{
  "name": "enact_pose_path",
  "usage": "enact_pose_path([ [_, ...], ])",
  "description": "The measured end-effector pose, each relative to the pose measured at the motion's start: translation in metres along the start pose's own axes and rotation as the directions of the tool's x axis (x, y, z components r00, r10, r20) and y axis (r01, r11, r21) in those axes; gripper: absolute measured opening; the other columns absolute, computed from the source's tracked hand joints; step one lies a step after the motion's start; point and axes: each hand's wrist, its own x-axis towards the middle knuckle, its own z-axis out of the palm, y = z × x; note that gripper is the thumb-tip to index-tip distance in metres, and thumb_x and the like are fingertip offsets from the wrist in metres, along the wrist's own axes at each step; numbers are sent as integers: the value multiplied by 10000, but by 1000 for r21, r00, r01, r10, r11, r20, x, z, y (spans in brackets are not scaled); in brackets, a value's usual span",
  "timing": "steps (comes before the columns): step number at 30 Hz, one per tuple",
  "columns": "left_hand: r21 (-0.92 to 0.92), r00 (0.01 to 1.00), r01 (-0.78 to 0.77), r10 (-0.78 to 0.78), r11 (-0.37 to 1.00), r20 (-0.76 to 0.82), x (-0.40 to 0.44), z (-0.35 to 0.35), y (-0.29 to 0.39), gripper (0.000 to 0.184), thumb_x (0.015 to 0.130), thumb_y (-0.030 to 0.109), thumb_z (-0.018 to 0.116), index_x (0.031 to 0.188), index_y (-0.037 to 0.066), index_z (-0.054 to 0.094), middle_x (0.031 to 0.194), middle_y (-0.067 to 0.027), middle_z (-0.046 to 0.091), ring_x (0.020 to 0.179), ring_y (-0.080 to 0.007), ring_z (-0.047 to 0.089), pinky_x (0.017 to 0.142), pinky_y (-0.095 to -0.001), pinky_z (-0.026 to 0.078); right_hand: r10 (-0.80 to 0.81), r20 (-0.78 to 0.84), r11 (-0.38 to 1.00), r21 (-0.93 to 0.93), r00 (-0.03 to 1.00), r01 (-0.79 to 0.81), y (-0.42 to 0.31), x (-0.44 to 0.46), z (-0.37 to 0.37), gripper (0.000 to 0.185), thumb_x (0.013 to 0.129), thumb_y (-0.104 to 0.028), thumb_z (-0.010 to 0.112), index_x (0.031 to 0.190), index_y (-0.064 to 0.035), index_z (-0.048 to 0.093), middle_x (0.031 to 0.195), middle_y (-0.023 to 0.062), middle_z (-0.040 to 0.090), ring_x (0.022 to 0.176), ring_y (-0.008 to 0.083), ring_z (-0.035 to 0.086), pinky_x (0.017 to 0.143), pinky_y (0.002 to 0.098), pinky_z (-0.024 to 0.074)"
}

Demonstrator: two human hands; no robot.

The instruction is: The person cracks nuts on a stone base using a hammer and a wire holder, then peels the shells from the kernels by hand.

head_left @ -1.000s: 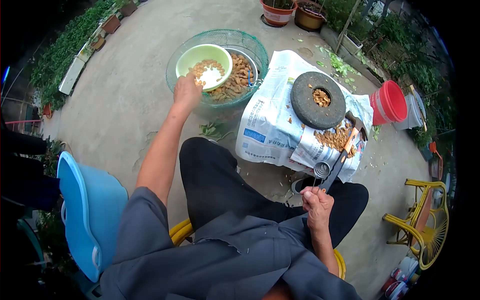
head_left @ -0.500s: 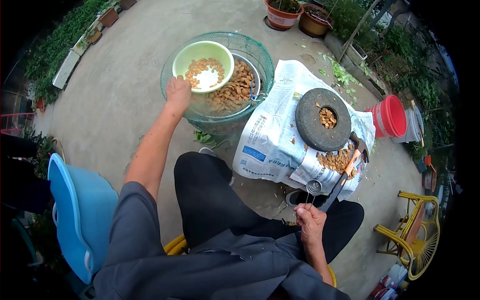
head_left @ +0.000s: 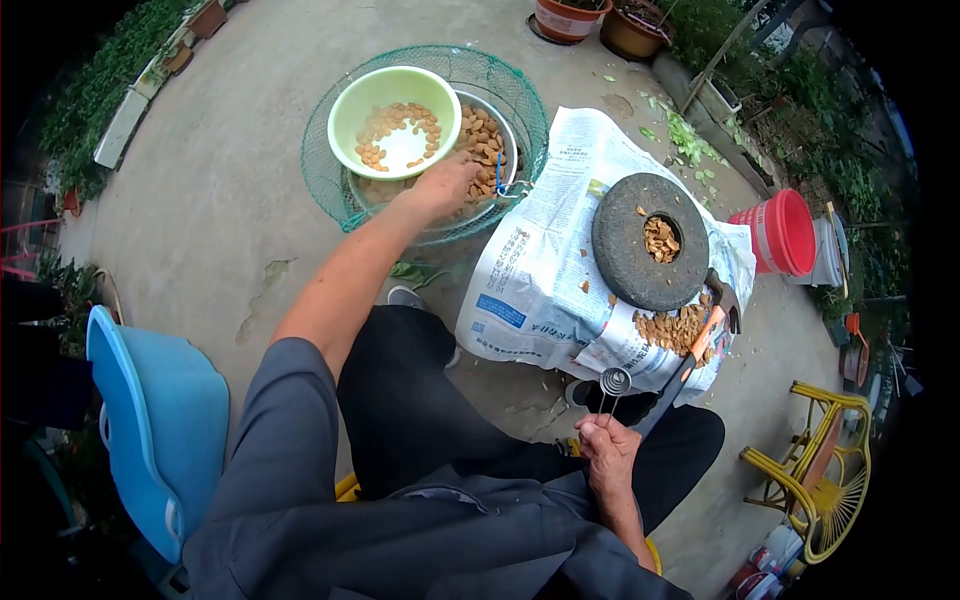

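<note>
My left hand (head_left: 445, 185) reaches into a metal basin (head_left: 513, 150) of brown nuts in their shells (head_left: 478, 140). Its fingertips are among the nuts, too hidden to show whether they grip any. Above that wrist a pale green bowl (head_left: 345, 110) with shelled kernels (head_left: 400, 125) rests over the basin. My right hand (head_left: 608, 450), closed near my lap, grips the wire handle of a coiled metal tool (head_left: 615, 381), coil upward. Beyond it a hammer (head_left: 703, 345) with an orange and black handle leans by broken shells (head_left: 672, 328). A round stone (head_left: 640, 215) has shell pieces in its central hole.
Newspaper (head_left: 530, 260) lies under the stone. A green mesh basket (head_left: 320, 150) surrounds the basin. A red bucket (head_left: 780, 235) and a yellow chair (head_left: 815, 470) stand to the right, a blue tub (head_left: 165, 420) to the left. Potted plants (head_left: 568, 18) are at the back.
My left hand has left the green bowl's rim and moved right, down into the nuts in the basin. The right hand still grips the coiled tool.
</note>
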Motion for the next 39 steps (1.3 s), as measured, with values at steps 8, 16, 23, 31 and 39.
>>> enact_pose_path([
  [8, 242, 951, 243, -280, 939, 132, 9, -1, 28, 597, 940, 492, 539, 1427, 163, 434, 1453, -262, 315, 1415, -445, 247, 1137, -546, 284, 91, 7, 991, 102, 996, -91, -3, 0, 1, 176, 865, -123, 647, 799, 41, 647, 697, 26, 578, 521, 61, 430, 469, 210, 341],
  [16, 212, 942, 291, -318, 933, 108, 3, -10, 53, 431, 942, 303, 562, 1319, 97, 521, 1236, -233, 574, 1102, -377, 617, 898, -456, 518, 58, -7, 988, 143, 998, -56, -11, -8, -3, 189, 860, -90, 645, 717, 15, 579, 755, 71, 614, 545, 72, 455, 478, 210, 363],
  [23, 51, 963, 262, -264, 964, 48, -9, -3, 47, 264, 907, 74, 507, 1149, 53, 608, 1016, -209, 674, 1000, -368, 646, 858, -444, 515, 9, 2, 993, 114, 1000, -9, -7, -15, -11, 191, 869, -123, 651, 913, 57, 696, 683, 1, 583, 555, 65, 470, 521, 214, 378],
  [31, -569, 899, 186, -372, 801, -230, -4, -7, 31, 27, 874, 46, 614, 895, 62, 621, 776, -57, 622, 676, -184, 584, 582, -331, 475, -15, -31, 991, 129, 999, 19, 3, -20, -12, 148, 876, -86, 638, 783, 29, 623, 749, 36, 592, 530, 41, 408, 483, 198, 335],
  [39, -909, 921, -32, -366, -415, 135, -2, -38, 53, 88, 942, 96, 577, 1016, 64, 542, 824, -96, 601, 628, -163, 570, 450, -212, 434, 66, -16, 997, -39, 998, -67, -7, -27, -15, 206, 879, -187, 649, 893, 12, 699, 664, -35, 572, 589, 48, 484, 560, 223, 393],
])
